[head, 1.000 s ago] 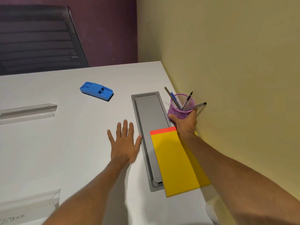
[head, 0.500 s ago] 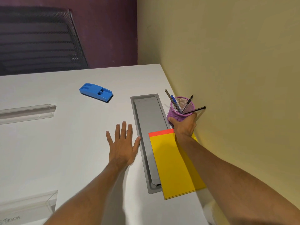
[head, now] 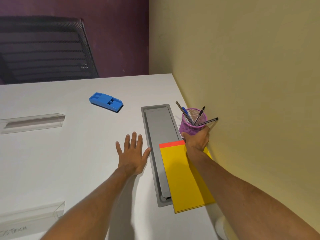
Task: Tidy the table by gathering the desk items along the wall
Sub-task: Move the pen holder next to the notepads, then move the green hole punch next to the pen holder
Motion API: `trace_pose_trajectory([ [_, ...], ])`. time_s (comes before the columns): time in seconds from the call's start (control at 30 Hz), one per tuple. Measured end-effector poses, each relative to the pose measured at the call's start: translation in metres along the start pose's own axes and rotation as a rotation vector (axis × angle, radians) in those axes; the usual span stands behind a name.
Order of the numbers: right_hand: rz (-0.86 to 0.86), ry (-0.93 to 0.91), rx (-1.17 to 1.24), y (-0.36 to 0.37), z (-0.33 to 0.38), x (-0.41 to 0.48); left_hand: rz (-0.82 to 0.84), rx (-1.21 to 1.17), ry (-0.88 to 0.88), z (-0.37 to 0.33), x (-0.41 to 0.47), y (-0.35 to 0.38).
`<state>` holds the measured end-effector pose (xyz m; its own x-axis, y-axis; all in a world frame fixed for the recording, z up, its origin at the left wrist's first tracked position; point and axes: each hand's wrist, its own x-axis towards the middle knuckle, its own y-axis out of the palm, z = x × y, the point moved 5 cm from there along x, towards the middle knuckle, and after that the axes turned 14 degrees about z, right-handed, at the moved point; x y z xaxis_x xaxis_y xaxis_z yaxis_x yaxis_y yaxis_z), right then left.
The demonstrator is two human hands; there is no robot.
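A purple mesh pen cup (head: 191, 123) with several pens stands on the white table (head: 69, 161) close to the yellow wall. My right hand (head: 196, 138) grips its near side. A yellow notepad (head: 183, 177) with an orange top edge lies by the wall, partly under my right forearm and partly over the grey cable tray lid (head: 159, 134). My left hand (head: 132, 154) lies flat on the table, fingers spread, left of the lid. A blue eraser-like block (head: 106, 101) lies farther back, away from the wall.
Two clear acrylic sign holders sit at the left, one mid-table (head: 32, 122) and one at the near edge (head: 29, 219). A black mesh chair (head: 43, 49) stands behind the table's far edge. The yellow wall (head: 242, 84) borders the table's right side.
The pen cup and my right hand barely shifted; the cup stays by the wall. My left hand stays flat on the table.
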<state>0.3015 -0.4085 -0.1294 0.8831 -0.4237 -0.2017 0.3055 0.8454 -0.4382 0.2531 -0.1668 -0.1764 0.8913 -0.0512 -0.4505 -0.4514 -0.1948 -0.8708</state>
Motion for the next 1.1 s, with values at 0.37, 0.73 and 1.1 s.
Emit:
trace_pose_trajectory([
  [0.37,0.152,-0.178,-0.505,0.005,0.008,-0.095,0.012,0.014,0.001,-0.028,-0.051,-0.055],
  [0.73,0.461,-0.519,-0.941,0.025,0.066,-0.171,-0.09,0.185,-0.072,0.009,-0.145,-0.087],
  [1.1,0.604,-0.757,-0.909,0.077,0.15,-0.309,-0.194,0.135,-0.286,0.116,-0.278,-0.131],
])
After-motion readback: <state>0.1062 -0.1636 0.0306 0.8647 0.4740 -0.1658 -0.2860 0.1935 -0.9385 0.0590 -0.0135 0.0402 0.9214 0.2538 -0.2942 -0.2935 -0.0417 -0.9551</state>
